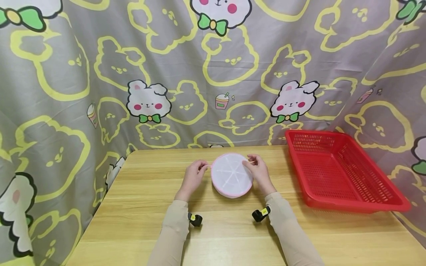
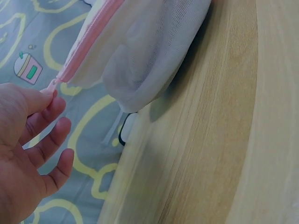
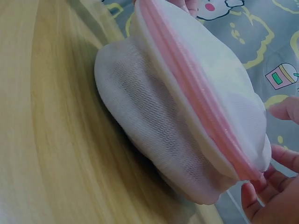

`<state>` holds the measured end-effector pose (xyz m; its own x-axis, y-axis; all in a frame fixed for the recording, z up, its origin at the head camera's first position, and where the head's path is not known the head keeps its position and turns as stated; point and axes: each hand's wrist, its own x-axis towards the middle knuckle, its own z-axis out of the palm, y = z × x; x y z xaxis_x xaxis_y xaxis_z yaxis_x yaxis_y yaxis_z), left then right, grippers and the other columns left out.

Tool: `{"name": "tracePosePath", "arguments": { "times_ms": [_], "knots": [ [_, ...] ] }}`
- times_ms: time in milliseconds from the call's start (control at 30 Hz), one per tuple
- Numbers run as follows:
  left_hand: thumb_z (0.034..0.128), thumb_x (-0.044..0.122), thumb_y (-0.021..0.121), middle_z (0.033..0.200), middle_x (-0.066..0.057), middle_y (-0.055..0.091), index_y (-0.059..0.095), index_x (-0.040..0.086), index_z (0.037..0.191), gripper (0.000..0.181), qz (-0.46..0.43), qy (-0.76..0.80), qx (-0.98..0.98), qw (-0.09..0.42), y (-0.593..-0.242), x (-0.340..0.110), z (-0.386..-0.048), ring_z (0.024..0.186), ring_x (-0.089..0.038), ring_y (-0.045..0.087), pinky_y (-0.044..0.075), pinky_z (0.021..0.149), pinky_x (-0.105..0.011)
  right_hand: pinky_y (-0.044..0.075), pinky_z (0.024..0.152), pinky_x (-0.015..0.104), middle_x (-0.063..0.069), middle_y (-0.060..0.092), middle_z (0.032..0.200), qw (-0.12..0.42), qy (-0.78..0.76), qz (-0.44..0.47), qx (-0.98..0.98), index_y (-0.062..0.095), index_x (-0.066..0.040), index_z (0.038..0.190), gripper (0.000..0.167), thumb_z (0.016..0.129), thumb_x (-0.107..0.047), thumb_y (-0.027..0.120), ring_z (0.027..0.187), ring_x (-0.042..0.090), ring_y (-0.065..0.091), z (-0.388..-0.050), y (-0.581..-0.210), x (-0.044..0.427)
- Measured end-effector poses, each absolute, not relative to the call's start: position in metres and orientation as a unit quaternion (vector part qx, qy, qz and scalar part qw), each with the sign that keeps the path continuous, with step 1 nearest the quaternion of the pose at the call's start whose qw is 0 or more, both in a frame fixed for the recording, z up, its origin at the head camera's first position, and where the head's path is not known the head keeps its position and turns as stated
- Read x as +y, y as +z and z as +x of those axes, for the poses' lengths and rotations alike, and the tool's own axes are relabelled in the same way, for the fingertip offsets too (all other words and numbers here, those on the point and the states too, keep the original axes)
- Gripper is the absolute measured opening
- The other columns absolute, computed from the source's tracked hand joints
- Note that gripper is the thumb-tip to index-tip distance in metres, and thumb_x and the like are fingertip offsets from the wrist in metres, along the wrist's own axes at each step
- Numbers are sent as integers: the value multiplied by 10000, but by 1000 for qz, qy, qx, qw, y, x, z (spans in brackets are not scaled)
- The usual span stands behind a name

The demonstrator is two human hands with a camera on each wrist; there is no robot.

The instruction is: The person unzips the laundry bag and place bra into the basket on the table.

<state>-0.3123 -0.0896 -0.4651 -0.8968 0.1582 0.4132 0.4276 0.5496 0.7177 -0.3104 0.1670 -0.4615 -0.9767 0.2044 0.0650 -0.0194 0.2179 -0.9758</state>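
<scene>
1. Pinching a pink tab (image 1: pixel 209 166) between thumb and index finger, the left hand (image 1: pixel 194 177) stands at the left edge of the round mesh bag (image 1: pixel 232 181); its remaining fingers are loosely bent.
2. The right hand (image 1: pixel 261 173) is at the bag's right edge. Its fingers bend against the rim; whether the thumb presses the lid (image 1: pixel 229 166) cannot be told.
3. The bag sits between both hands over the wood-grain table (image 1: pixel 213 229).
4. The lid is a white, slightly translucent disc. A pink zipper band (image 3: pixel 187 84) encircles it.
5. The side wall (image 3: pixel 135 88) is fine, slack netting with soft folds.
6. The head view alone shows pale strips crossing the lid like spokes, and the perforated red plastic basket (image 1: pixel 319 173) at right.
7. The wrist views expose the bag's depth and net texture.
</scene>
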Motion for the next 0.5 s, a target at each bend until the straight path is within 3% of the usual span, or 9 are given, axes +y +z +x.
{"name": "tracePosePath", "arguments": {
  "times_ms": [267, 500],
  "knots": [
    [975, 142, 584, 920, -78, 662, 675, 68, 967, 118, -170, -439, -870, 149, -463, -89, -313, 842, -168, 567, 488, 723, -286, 349, 1036, 434, 197, 479, 1359, 83, 601, -1, -795, 480, -42, 1378, 565, 900, -256, 689, 1228, 315, 418, -319, -454, 172],
    [973, 144, 587, 924, -81, 669, 675, 38, 984, 138, -170, -434, -873, 144, -466, -88, -311, 846, -172, 581, 500, 733, -294, 398, 1020, 434, 203, 515, 1366, 52, 545, 60, -835, 471, -53, 1412, 598, 900, -262, 698, 1231, 334, 461, -331, -455, 166]
  ]
}}
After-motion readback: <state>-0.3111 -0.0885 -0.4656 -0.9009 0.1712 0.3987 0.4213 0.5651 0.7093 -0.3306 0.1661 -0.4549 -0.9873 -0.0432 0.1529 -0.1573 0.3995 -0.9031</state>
